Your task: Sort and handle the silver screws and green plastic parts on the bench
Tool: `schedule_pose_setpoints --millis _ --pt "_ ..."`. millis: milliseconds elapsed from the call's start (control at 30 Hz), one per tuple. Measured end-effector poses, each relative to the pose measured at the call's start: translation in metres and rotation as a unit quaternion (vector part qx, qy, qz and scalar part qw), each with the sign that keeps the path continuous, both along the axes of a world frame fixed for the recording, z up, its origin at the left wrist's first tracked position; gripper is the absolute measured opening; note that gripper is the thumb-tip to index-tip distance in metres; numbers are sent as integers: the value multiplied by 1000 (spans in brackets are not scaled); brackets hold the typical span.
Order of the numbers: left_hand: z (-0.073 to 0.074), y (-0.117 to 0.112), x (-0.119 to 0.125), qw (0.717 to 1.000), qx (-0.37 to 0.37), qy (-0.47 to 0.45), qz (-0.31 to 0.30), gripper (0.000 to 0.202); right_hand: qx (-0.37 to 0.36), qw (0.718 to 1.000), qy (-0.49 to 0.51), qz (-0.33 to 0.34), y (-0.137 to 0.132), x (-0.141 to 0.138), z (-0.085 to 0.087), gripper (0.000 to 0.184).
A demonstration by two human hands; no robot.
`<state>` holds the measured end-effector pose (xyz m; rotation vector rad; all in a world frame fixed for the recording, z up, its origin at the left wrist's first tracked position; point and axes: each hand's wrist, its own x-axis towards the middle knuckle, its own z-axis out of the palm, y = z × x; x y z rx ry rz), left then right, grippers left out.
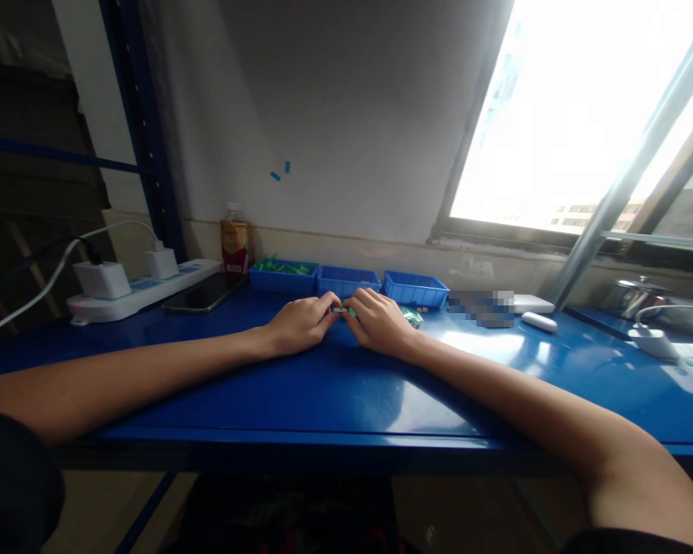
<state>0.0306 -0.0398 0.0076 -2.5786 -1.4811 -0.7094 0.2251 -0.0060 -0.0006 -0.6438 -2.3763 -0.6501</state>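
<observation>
The left hand and right hand pinch a small white-and-green piece, fingers nearly closed; uneven pressure could flick it towards the middle blue bin at twelve o'clock.

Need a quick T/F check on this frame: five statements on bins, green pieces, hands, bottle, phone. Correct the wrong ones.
1. Three blue bins stand in a row on the table. True.
2. The green pieces are heaped in the rightmost bin. False: the leftmost bin holds the heap of green pieces.
3. The left hand and right hand meet at one small piece. True.
4. The bottle lies on its side. False: the bottle stands upright.
5. The phone lies beside the power strip. True.
</observation>
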Motion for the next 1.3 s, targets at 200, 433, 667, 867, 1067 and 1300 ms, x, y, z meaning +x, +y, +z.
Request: schedule_pose_setpoints --millis 200,433,667,867,1067,1300 --pt "1 -1 0 1000 -1 4 1 25 -6 1000 -3 0 0 0 0 20" --pt "2 -1 1 1000 -13 5 12 26 -7 1000 -8 3 1 0 0 21" --pt "2 -1 1 1000 -7 14 13 26 -9 1000 -19 0 0 0 1 22" --pt "2 -1 2 1000 -8 16 16 27 -10 1000 -26 1 0 0 1 23" --pt "0 1 0 1000 -1 18 11 27 -9 999 -31 5 1 0 1 22" --pt "-1 2 -1 1000 0 21 9 27 -6 999 -39 9 0 -1 2 23"
